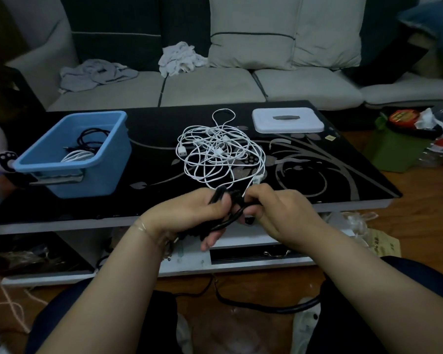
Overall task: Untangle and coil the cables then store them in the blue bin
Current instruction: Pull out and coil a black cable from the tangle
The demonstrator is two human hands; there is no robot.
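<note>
Both hands meet over the table's (317,204) near edge: the left hand (189,213) is curled around a black cable (223,223), and the right hand (279,213) pinches it too. White cables (220,152) lie tangled mid-table. The blue bin (97,175), at left, holds 2 coils.

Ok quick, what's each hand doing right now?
Left hand: gripping the black cable.
Right hand: fingers curled, pinching the same black cable.
</note>
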